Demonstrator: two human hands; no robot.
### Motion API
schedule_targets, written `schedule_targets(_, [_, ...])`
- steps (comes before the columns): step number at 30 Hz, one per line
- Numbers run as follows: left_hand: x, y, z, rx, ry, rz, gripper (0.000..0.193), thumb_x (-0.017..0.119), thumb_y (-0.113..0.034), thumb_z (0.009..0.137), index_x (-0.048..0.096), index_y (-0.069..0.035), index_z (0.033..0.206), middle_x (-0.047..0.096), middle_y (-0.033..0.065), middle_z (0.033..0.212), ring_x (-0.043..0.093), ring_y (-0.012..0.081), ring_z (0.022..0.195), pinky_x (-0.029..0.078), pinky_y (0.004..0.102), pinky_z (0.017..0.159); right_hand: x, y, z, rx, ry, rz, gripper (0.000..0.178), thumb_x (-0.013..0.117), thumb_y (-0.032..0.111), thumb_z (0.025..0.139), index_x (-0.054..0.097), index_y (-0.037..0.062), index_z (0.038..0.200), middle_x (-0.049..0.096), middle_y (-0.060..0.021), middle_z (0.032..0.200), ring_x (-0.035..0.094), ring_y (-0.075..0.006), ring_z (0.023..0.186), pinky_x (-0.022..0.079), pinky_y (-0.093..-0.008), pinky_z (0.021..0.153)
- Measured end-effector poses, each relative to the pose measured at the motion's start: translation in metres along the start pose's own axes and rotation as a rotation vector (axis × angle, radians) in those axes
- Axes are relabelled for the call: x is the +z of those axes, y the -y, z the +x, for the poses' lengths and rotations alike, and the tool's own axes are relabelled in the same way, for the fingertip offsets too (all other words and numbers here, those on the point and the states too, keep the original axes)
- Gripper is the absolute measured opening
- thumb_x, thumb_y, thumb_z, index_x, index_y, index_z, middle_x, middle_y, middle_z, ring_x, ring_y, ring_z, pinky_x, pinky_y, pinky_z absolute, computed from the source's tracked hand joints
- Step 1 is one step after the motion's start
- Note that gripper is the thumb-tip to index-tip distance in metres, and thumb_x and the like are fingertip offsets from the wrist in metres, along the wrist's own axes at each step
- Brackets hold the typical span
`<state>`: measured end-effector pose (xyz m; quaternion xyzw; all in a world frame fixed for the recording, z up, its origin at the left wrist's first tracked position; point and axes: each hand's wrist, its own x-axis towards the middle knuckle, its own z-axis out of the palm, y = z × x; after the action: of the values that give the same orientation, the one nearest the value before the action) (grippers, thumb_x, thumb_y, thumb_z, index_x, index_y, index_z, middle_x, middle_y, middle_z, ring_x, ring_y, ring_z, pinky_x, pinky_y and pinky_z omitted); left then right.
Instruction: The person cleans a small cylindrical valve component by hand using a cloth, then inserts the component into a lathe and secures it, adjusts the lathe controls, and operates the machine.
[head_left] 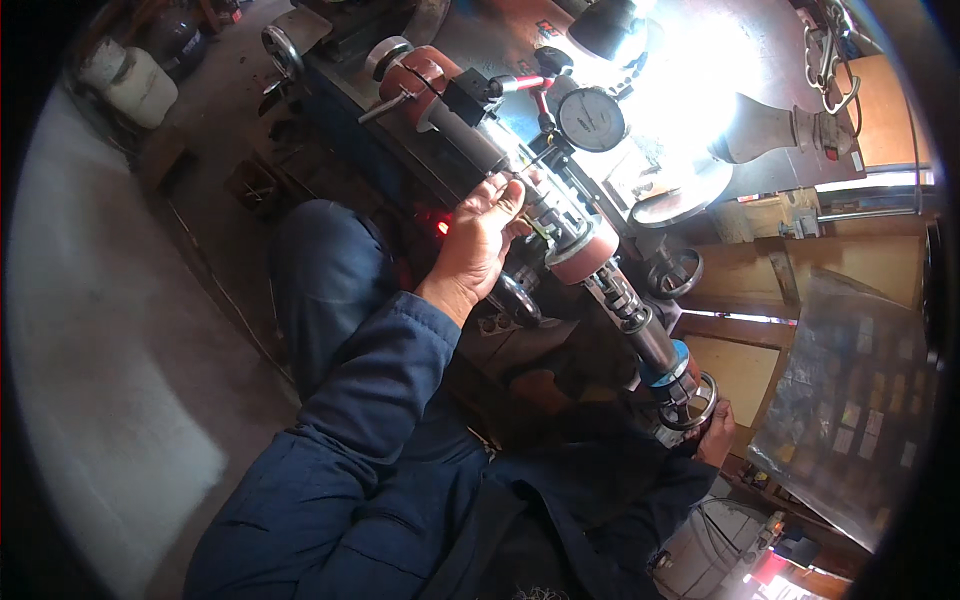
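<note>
A long metal camshaft (556, 213) with lobes along it lies slantwise in a machine, from upper left to lower right. My left hand (475, 240) is at its upper half, thumb and fingers closed against its side; the fingertips are partly hidden. At the lower right end, my right hand (716, 432) grips the rim of a small metal handwheel (690, 408). A round dial gauge (591, 120) on a red-and-black jointed arm (520, 85) stands just above the shaft, close to my left hand. A reddish-brown ring (583, 255) surrounds the shaft's middle.
A bright lamp (765, 130) glares at upper right. Another handwheel (676, 274) sits behind the shaft, and one more handwheel (282, 50) at upper left. A plastic sheet (850, 400) hangs at right over small packets. Concrete floor (110, 330) lies to the left, with a pale container (135, 85).
</note>
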<state>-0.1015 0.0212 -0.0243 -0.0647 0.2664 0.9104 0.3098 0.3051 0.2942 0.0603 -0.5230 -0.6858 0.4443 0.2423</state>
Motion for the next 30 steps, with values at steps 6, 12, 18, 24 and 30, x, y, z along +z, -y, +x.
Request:
schedule_targets(6, [-0.007, 0.015, -0.001, 0.008, 0.135, 0.269, 0.039, 0.08, -0.019, 0.089, 0.062, -0.009, 0.121, 0.069, -0.0019, 0.1, 0.061, 0.0057, 0.088, 0.047, 0.0226, 0.071, -0.04, 0.04, 0.014, -0.482, -0.304, -0.5, 0.03, 0.062, 0.021, 0.1, 0.057, 0.0025, 0.123, 0.061, -0.0133, 0.109, 0.061, -0.02, 0.09, 0.052, -0.0367, 0.082])
schedule_targets(12, [-0.003, 0.019, 0.001, 0.001, 0.088, 0.256, 0.032, 0.081, -0.018, 0.087, 0.067, -0.007, 0.113, 0.07, -0.0026, 0.094, 0.059, 0.0034, 0.078, 0.045, 0.0196, 0.066, 0.068, 0.162, -0.043, -0.945, -0.116, -0.095, 0.047, 0.063, 0.017, 0.099, 0.042, 0.005, 0.139, 0.061, -0.0167, 0.12, 0.06, -0.0303, 0.112, 0.048, -0.043, 0.102])
schedule_targets(18, [-0.005, 0.016, 0.002, -0.039, 0.184, 0.168, 0.017, 0.067, -0.011, 0.098, 0.066, -0.009, 0.114, 0.068, -0.0022, 0.096, 0.06, 0.0042, 0.085, 0.046, 0.0211, 0.07, 0.188, 0.193, -0.046, -1.315, -0.095, -0.044, 0.049, 0.061, 0.027, 0.102, 0.038, 0.0044, 0.139, 0.063, -0.0236, 0.122, 0.062, -0.0349, 0.117, 0.052, -0.0452, 0.101])
schedule_targets(24, [-0.017, 0.025, 0.011, -0.05, 0.365, -0.103, 0.038, 0.064, -0.004, 0.097, 0.054, -0.002, 0.134, 0.066, 0.0107, 0.123, 0.063, 0.0171, 0.114, 0.05, 0.0289, 0.1, 0.292, 0.205, -0.065, -1.248, 0.243, 0.079, 0.038, 0.065, 0.017, 0.097, 0.05, 0.0013, 0.127, 0.067, -0.0231, 0.116, 0.069, -0.0285, 0.102, 0.058, -0.0356, 0.087])
schedule_targets(30, [-0.009, 0.037, 0.01, -0.009, 0.281, -0.02, 0.021, 0.063, -0.001, 0.097, 0.065, -0.002, 0.118, 0.069, 0.0042, 0.11, 0.062, 0.0115, 0.101, 0.051, 0.0283, 0.094, 0.337, 0.204, -0.061, -1.278, 0.301, -0.12, 0.036, 0.069, 0.012, 0.093, 0.055, 0.0, 0.124, 0.069, -0.0173, 0.115, 0.07, -0.0231, 0.1, 0.057, -0.0331, 0.083])
